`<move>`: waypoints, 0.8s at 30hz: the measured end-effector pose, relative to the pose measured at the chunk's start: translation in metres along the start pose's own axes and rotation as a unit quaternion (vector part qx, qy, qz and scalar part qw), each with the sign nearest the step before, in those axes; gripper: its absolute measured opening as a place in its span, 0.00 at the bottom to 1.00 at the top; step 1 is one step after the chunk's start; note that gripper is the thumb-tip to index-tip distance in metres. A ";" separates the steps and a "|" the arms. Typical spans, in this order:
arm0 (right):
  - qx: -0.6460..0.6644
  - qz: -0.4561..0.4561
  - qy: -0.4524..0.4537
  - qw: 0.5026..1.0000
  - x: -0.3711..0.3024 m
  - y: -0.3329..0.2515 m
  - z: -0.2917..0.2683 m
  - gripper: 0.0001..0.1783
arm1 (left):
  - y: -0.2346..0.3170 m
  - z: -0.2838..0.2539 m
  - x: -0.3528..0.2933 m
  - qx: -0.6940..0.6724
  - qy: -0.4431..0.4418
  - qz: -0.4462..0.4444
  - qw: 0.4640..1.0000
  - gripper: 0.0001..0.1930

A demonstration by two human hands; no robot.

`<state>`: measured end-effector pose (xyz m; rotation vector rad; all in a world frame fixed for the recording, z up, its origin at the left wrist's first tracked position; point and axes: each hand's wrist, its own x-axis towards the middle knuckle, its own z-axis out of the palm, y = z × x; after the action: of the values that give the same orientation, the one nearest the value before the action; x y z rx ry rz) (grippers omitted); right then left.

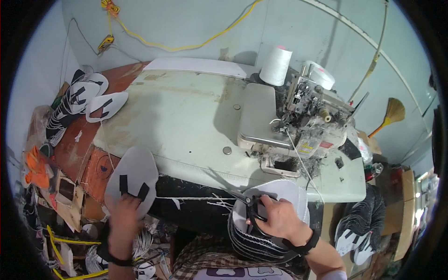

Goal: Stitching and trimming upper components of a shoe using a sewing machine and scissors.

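Note:
At the table's front left, my left hand (125, 221) grips the lower part of a white sole-shaped fabric pad (133, 170) with two black strips on it; the hand is slightly blurred. My right hand (282, 219) is closed around the black handles of a pair of scissors (243, 198), its blades pointing up and left. Beneath that hand lies a stack of similar white pads (294, 196) with dark layers along its side. A white thread chain (186, 198) runs between the left pad and the stack, passing near the scissors. Loose thread ends lie beside the blades.
A lint-covered overlock sewing machine (308, 121) stands on the pale table (186, 116), with a white thread cone (276, 65) behind it. More pads (106, 105) are piled at the left. Another bundle (359, 224) sits low at the right beside cardboard (406, 210). Clutter lies below left.

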<state>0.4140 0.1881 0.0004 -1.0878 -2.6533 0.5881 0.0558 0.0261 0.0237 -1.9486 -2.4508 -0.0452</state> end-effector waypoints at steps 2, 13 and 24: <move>-0.041 -0.063 0.018 0.997 0.006 -0.005 0.004 0.28 | -0.022 -0.028 -0.026 -0.084 -0.027 -0.106 0.990 0.13; 0.185 0.079 0.236 0.951 -0.009 -0.020 -0.046 0.19 | 0.170 -0.019 0.070 -0.555 0.001 0.197 0.808 0.10; 0.024 0.035 0.042 0.998 0.007 0.008 0.004 0.22 | 0.040 0.013 0.012 -0.105 0.044 0.077 0.991 0.25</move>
<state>0.4126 0.1972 -0.0068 -1.1681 -2.5265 0.6015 0.0921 0.0475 0.0117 -2.1592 -2.3169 -0.3930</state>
